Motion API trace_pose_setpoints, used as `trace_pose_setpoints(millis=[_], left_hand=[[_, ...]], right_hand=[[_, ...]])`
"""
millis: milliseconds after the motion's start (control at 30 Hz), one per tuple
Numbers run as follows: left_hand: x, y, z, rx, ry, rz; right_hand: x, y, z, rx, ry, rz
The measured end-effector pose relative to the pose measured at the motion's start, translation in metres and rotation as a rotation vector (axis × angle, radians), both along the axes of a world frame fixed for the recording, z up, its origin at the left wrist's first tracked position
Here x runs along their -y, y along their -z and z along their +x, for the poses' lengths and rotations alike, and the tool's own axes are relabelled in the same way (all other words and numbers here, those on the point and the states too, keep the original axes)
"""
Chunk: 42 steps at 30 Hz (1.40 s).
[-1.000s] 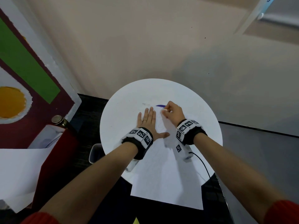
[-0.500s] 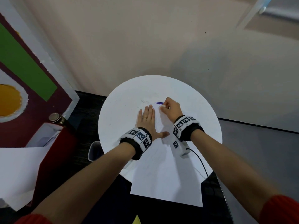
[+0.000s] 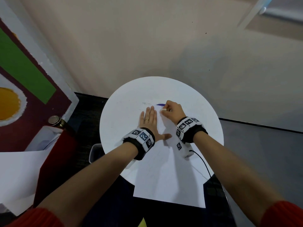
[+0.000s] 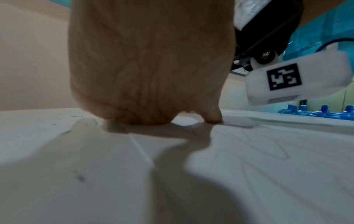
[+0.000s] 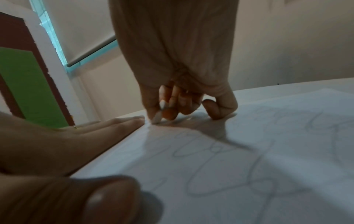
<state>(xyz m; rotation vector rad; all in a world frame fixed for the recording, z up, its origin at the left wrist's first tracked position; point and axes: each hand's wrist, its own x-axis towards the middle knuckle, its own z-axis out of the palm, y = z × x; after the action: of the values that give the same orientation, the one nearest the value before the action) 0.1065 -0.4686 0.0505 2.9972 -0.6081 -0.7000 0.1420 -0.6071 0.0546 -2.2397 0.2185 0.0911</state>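
Nearest the body: one white rectangular paper sheet [image 3: 164,177], near edge overhanging the rim of one round white table [image 3: 114,115], long axis running straight away from the body. Carries faint grey pencil lines [image 5: 210,153] toward its far end.

Further along: left hand [image 3: 149,122], one of two at work. Lies flat, fingers straight and together, pointing away along that same long axis. Straddles the sheet's left edge, thumb spread rightward onto the paper. Grips nothing; pins the sheet to the table.

Further again, at the sheet's far end: right hand [image 3: 173,110], fingers curled, thumb and forefinger pinching one small white stub [image 5: 156,119]. Cannot tell whether eraser or chalk. Points tip down, touching the sheet just beside the left fingertips, on their right.

Governing relation: contact spot directly under the right hand, which is the nearer of the two and the only one with a tool. Leaves almost no room leftward before the left fingertips. Judged best: keep strokes short, directed rightward or back toward the body, with the left hand pressing down.

Just beyond the right hand: one thin purple arc [image 3: 159,105] on the table, nature unclear. Farthest: one plain beige wall [image 3: 147,38].
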Motion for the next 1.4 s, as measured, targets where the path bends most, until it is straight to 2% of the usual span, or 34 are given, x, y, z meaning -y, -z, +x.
trace_pose_setpoints(millis=[100,267,400,500,567,700,833,967,1100,1267,1400], left_hand=[[-0.001,0.001,0.001,0.005,0.011,0.002],[-0.003,0.003,0.001,0.006,0.026,-0.025],[-0.002,0.002,0.001,0.007,0.031,-0.006],[-0.003,0.002,-0.001,0.012,0.029,-0.013],[-0.002,0.001,-0.001,0.008,0.021,-0.022],[-0.002,0.001,0.000,0.004,0.020,-0.013],[-0.003,0.001,-0.001,-0.002,0.015,-0.026],[-0.004,0.000,-0.002,-0.004,0.014,-0.046],[-0.004,-0.001,-0.001,-0.005,0.024,-0.039],[-0.001,-0.003,-0.002,0.002,0.009,-0.002],[-0.002,-0.003,-0.003,0.009,0.010,-0.010]], right_hand=[[-0.008,0.008,0.003,0.007,0.102,-0.055],[0.000,0.004,-0.003,-0.016,-0.021,0.000],[-0.008,0.010,0.003,0.007,0.114,-0.085],[-0.011,0.008,-0.005,0.011,-0.032,-0.024],[-0.006,0.003,-0.001,-0.016,-0.064,-0.049],[-0.009,0.002,0.007,-0.002,0.049,-0.125],[-0.001,-0.004,-0.007,-0.057,-0.156,-0.033],[0.003,0.000,-0.008,0.026,-0.064,-0.061],[0.006,-0.006,-0.021,-0.101,-0.274,0.014],[0.001,-0.002,-0.013,0.016,-0.141,-0.096],[0.004,-0.003,-0.024,-0.103,-0.311,-0.127]])
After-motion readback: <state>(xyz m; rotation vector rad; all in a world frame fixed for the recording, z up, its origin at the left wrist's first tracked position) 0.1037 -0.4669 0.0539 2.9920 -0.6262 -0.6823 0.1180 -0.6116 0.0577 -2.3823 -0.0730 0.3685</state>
